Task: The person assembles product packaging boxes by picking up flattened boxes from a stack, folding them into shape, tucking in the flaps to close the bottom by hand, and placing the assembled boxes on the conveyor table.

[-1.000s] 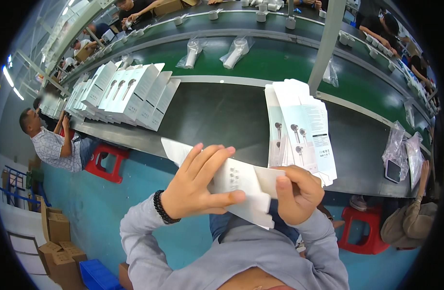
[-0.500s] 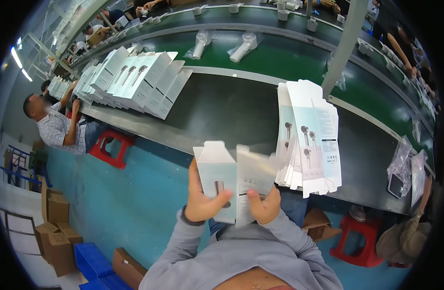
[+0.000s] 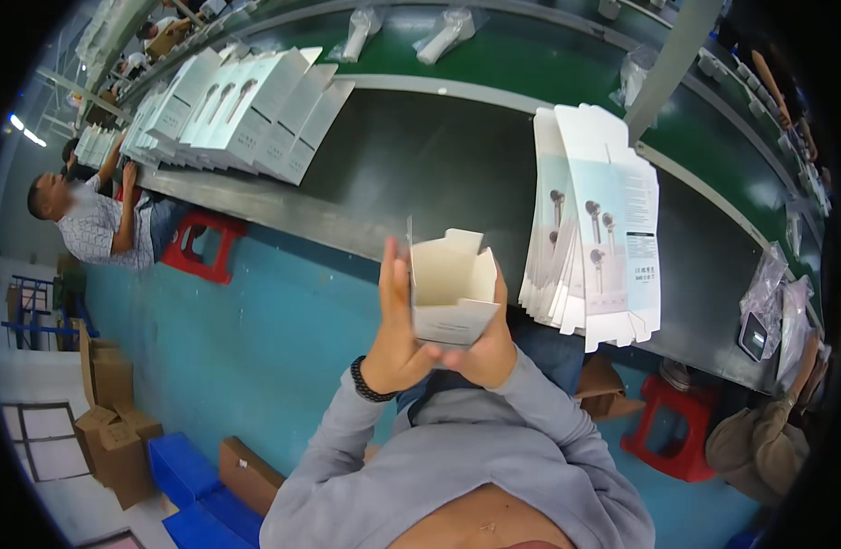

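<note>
Reckoning the clock from the hands, overlapping printed white boxes (image 3: 219, 128) lean on the dark worktable (image 3: 411, 156) between ten and eleven o'clock; they look made up, though the overlap leaves that uncertain, so I would judge them the finished share. Around half past eleven, beyond the table, two bagged pale items (image 3: 355, 37) lie on a green belt (image 3: 530, 62). At the centre, the left hand (image 3: 398, 339) presses the left side of one carton (image 3: 452, 325), held before the body near the table's edge. It is squared out into a hollow box, mouth facing up, with nothing visible inside; its top flaps stand open, and the bottom is hidden, so I cannot tell whether that end is closed. The right hand (image 3: 492, 348) clasps the opposite side, both thumbs at the near face. At two o'clock, a fanned pile of flat cartons (image 3: 608, 274) lies unopened, which suggests plenty is left to form.
</note>
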A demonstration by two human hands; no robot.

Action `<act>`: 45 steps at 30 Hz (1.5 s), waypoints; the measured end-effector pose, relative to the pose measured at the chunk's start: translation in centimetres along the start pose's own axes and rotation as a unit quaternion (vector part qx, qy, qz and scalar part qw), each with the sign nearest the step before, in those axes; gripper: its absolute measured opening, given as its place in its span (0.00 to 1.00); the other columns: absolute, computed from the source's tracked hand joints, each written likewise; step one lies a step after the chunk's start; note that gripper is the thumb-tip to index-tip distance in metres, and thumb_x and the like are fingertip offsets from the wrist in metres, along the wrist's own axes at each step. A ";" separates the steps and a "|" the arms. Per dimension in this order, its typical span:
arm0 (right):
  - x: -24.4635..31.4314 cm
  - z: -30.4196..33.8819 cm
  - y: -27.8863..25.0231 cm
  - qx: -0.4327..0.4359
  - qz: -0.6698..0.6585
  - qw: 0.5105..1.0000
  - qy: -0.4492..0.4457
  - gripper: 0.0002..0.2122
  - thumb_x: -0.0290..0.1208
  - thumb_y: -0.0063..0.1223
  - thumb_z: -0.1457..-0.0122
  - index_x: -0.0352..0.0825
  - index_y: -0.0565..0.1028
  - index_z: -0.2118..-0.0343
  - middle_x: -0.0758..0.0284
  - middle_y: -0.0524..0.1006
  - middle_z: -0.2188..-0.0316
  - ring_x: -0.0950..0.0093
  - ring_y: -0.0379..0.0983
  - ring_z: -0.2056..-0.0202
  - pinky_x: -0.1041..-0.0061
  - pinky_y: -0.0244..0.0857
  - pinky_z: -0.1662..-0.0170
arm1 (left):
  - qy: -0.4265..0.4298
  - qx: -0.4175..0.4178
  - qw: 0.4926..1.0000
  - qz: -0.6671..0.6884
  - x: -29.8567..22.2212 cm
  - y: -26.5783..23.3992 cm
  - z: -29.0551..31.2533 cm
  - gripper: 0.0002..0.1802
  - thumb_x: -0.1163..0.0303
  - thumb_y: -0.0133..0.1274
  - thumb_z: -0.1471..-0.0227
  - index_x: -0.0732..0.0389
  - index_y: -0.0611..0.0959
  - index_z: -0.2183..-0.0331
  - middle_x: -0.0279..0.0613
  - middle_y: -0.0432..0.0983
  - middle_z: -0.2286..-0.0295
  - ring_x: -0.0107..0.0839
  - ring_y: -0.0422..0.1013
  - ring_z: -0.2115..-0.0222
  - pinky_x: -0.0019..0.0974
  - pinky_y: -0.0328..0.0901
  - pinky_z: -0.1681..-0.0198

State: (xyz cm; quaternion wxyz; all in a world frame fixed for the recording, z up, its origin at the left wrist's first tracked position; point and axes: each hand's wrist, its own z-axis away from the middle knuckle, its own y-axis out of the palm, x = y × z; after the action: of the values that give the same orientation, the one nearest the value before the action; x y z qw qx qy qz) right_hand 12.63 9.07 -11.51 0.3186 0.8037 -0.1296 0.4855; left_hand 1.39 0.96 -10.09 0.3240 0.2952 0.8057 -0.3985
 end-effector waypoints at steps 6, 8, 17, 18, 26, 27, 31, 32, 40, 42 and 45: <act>-1.6 0.5 -1.2 -0.006 0.057 0.998 0.011 0.47 0.47 0.64 0.60 0.31 0.46 0.42 0.58 0.62 0.50 0.67 0.60 0.50 0.71 0.56 0.50 | 0.154 0.048 0.987 -0.025 1.1 -1.1 -0.7 0.42 0.38 0.32 0.49 0.53 0.45 0.41 0.47 0.58 0.51 0.56 0.32 0.42 0.59 0.28 0.45; -1.9 0.4 -2.1 0.021 0.187 0.980 -0.072 0.42 0.48 0.61 0.58 0.30 0.52 0.44 0.56 0.64 0.54 0.64 0.63 0.54 0.70 0.58 0.53 | 0.093 0.112 0.989 -0.014 -0.4 -2.2 -1.6 0.40 0.39 0.37 0.50 0.52 0.52 0.42 0.30 0.77 0.68 0.56 0.42 0.43 0.63 0.29 0.46; -1.2 0.5 0.8 -0.081 0.040 0.994 -0.063 0.22 0.42 0.45 0.43 0.31 0.56 0.53 0.53 0.62 0.55 0.68 0.62 0.56 0.69 0.58 0.54 | 0.100 -0.105 0.982 0.123 -0.4 1.8 -1.1 0.38 0.85 0.46 0.59 0.54 0.53 0.47 0.45 0.67 0.71 0.39 0.67 0.66 0.45 0.62 0.61; -1.6 0.6 0.9 -0.096 0.004 0.992 -0.086 0.21 0.41 0.43 0.43 0.32 0.55 0.53 0.52 0.63 0.54 0.69 0.62 0.56 0.70 0.57 0.54 | 0.104 -0.076 0.983 0.129 -0.2 1.7 -0.9 0.36 0.86 0.45 0.59 0.54 0.54 0.48 0.44 0.67 0.71 0.38 0.67 0.68 0.43 0.62 0.64; 0.4 -0.4 -0.4 -0.029 0.193 0.981 -0.024 0.11 0.32 0.49 0.45 0.32 0.74 0.64 0.57 0.65 0.55 0.73 0.65 0.61 0.78 0.61 0.60 | 0.200 -0.069 0.977 0.029 0.6 0.0 -1.6 0.45 0.59 0.61 0.59 0.42 0.51 0.45 0.46 0.64 0.64 0.35 0.64 0.69 0.39 0.62 0.69; 0.5 -0.5 0.0 -0.023 0.068 0.993 0.090 0.09 0.27 0.50 0.47 0.31 0.73 0.63 0.58 0.66 0.57 0.75 0.65 0.60 0.80 0.61 0.60 | 0.199 -0.068 0.977 0.028 0.5 -0.1 -1.7 0.45 0.59 0.61 0.59 0.42 0.51 0.45 0.46 0.64 0.64 0.35 0.64 0.69 0.39 0.62 0.69; 0.3 -0.9 -0.3 -0.032 0.072 0.995 0.064 0.10 0.17 0.49 0.50 0.30 0.73 0.63 0.62 0.65 0.60 0.77 0.66 0.60 0.81 0.61 0.60 | 0.200 -0.086 0.974 0.064 0.5 0.8 -1.9 0.46 0.49 0.64 0.73 0.39 0.59 0.51 0.46 0.64 0.59 0.38 0.63 0.67 0.36 0.59 0.70; 0.2 -0.9 -0.5 -0.017 0.087 0.993 0.073 0.12 0.14 0.45 0.50 0.29 0.69 0.60 0.63 0.66 0.60 0.77 0.65 0.59 0.80 0.59 0.55 | 0.200 -0.083 0.974 0.063 0.6 0.9 -2.0 0.46 0.49 0.64 0.73 0.39 0.60 0.51 0.46 0.64 0.59 0.38 0.63 0.67 0.36 0.59 0.69; -0.9 -1.2 0.1 0.084 0.184 0.979 0.007 0.48 0.47 0.62 0.60 0.27 0.45 0.42 0.51 0.60 0.49 0.57 0.64 0.53 0.71 0.57 0.50 | 0.169 -0.130 0.970 0.119 0.3 -1.1 -2.0 0.55 0.49 0.62 0.67 0.48 0.48 0.43 0.53 0.59 0.55 0.43 0.63 0.62 0.42 0.63 0.64; -1.7 -0.7 -0.8 0.106 0.222 0.969 0.007 0.47 0.46 0.62 0.60 0.26 0.47 0.43 0.49 0.62 0.50 0.56 0.65 0.55 0.70 0.59 0.52 | 0.114 -0.017 0.993 0.036 -0.6 -3.0 -2.9 0.51 0.52 0.62 0.66 0.52 0.52 0.44 0.55 0.59 0.55 0.45 0.63 0.60 0.43 0.62 0.61; -0.6 -1.7 -0.7 0.150 0.334 0.926 -0.089 0.45 0.43 0.64 0.62 0.26 0.50 0.44 0.48 0.65 0.54 0.58 0.70 0.61 0.71 0.66 0.62 | -0.002 0.224 0.969 -0.104 -2.9 -7.6 -4.8 0.42 0.62 0.63 0.67 0.58 0.64 0.48 0.57 0.60 0.54 0.49 0.62 0.57 0.43 0.60 0.55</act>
State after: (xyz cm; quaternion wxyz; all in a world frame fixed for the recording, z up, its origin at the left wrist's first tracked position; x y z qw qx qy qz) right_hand 11.57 10.64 -11.75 0.0008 0.7921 -0.3441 0.5041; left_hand -3.80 0.42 -2.19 0.2082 0.2739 0.7216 -0.6008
